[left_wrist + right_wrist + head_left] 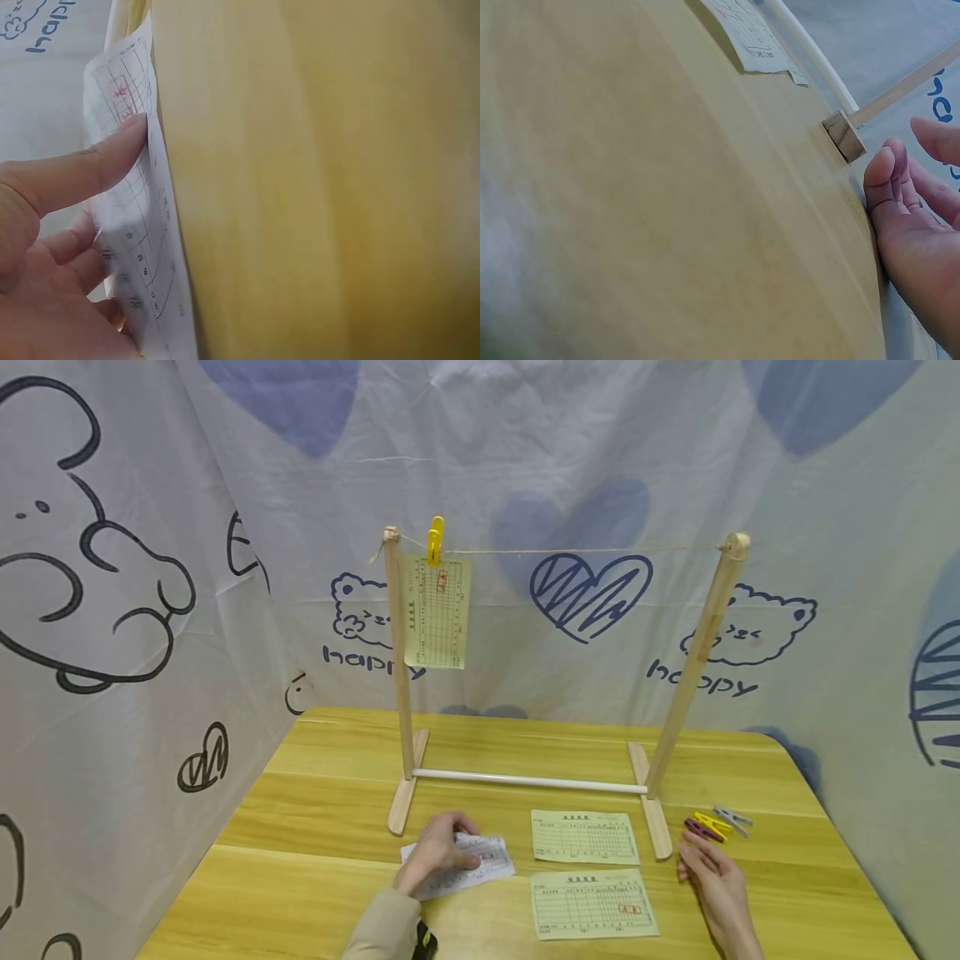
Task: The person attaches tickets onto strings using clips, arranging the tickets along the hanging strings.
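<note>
My left hand (441, 852) holds a white printed form slip (497, 865) with a red stamp, low over the left front of the table. In the left wrist view the thumb lies on the slip's printed face (131, 176), with the other fingers partly hidden behind it. My right hand (716, 889) rests at the right with loosely bent fingers and nothing in its grip. Just beyond its fingertips lie a maroon clothespin (705, 831), a yellow clothespin (712, 825) and a grey clothespin (732, 820).
A wooden frame (690, 672) carries a string (570, 551). One yellow clothespin (435, 542) hangs a pale green slip (441, 622) at its left end. Two similar slips, the farther (583, 838) and the nearer (588, 906), lie between the hands. A white rod (525, 782) joins the frame's feet.
</note>
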A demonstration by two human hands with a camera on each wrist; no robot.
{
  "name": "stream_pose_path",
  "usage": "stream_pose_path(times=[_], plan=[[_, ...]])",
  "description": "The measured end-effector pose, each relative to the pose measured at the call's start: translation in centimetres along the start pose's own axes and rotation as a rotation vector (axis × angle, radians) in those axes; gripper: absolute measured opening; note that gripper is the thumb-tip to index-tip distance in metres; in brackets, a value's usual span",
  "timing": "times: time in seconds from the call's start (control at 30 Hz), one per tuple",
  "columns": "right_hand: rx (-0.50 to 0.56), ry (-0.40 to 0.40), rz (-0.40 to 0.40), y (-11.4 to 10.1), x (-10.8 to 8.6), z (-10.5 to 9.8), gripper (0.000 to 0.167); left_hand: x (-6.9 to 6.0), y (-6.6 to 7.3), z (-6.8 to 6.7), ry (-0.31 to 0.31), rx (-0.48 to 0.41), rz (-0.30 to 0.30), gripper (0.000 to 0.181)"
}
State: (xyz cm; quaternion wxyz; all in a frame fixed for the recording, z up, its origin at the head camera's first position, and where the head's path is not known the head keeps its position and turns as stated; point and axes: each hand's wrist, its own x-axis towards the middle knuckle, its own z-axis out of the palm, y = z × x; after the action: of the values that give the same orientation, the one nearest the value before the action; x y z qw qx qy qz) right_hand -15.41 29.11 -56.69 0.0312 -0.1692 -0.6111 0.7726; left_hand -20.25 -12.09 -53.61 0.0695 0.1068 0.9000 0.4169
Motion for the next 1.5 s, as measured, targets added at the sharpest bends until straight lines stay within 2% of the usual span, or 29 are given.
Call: stream_pose_path(times=[0.13,0.23,0.33,0.47,0.57,0.67,0.77,0.87,0.97,1.1,1.27,1.5], plan=[[-0.004,0.005,0.009,0.0,-0.1,0.0,0.024,0.1,-0.2,-0.1,-0.021,-0.037,-0.043,0.054],[-0.006,0.009,0.018,0.0,-0.1,0.0,0.025,0.2,-0.3,-0.1,-0.028,-0.062,-0.061,0.057],[-0.005,0.014,0.023,0.0,-0.2,0.0,0.025,0.2,-0.4,0.0,-0.024,-0.07,-0.056,0.044],[0.0,0.026,0.02,0.0,-0.1,0.1,0.024,0.2,-0.5,0.0,-0.028,-0.099,-0.035,0.015],[0.031,0.046,-0.008,0.0,-0.1,0.3,0.023,0.2,-0.6,-0.1,-0.022,-0.111,-0.023,0.013],[0.065,0.104,-0.059,0.1,0.0,0.4,0.021,0.2,-0.7,-0.1,-0.005,-0.104,-0.017,0.018],[0.061,0.234,-0.111,0.0,0.2,0.2,0.021,0.1,-0.8,-0.1,-0.001,-0.102,-0.016,0.017],[0.011,0.363,-0.157,-0.1,0.3,-0.2,0.019,0.1,-0.8,-0.1,-0.007,-0.105,-0.02,0.017],[-0.05,0.419,-0.184,-0.2,0.4,-0.6,0.022,0.1,-0.8,-0.1,-0.007,-0.101,-0.01,0.017],[-0.127,0.431,-0.188,-0.1,0.4,-1.0,0.034,0.1,-0.7,-0.2,-0.009,-0.093,0.001,0.017],[-0.196,0.435,-0.165,0.0,0.5,-1.2,0.038,0.1,-0.6,-0.1,-0.011,-0.098,-0.008,0.017],[-0.446,0.433,-0.153,-0.1,1.0,-1.3,0.043,0.1,-0.7,0.0,-0.027,-0.114,-0.037,0.016]])
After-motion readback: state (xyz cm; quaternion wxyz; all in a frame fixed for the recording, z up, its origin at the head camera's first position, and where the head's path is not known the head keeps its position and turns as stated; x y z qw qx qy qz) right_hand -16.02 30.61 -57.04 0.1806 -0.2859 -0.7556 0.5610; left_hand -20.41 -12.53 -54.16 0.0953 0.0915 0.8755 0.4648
